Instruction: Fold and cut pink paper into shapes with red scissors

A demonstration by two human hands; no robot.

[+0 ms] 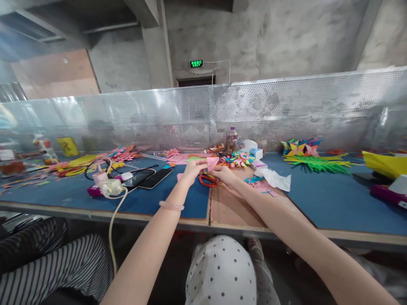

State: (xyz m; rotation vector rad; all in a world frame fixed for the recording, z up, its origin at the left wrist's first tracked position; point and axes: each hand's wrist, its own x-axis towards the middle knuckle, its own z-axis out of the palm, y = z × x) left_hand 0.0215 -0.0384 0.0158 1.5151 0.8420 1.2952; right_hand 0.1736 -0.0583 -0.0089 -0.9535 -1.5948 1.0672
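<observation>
Both my hands meet over the middle of the bench on a small pink folded paper (211,162). My left hand (192,170) pinches its left side, fingers closed, a pale bangle on the wrist. My right hand (223,173) grips the paper's right edge with closed fingers. Red-handled scissors (208,181) lie on the bench just below the hands. A multicoloured paper flower (243,158) lies just beyond my right hand.
Two black phones (146,178) and a charger with a pale cable (111,187) lie to the left. Crumpled white paper (276,178), green paper strips (318,164) and a yellow sheet (384,164) lie right. A perforated metal screen (286,110) backs the blue bench (333,199). A person's striped clothing (47,267) shows lower left.
</observation>
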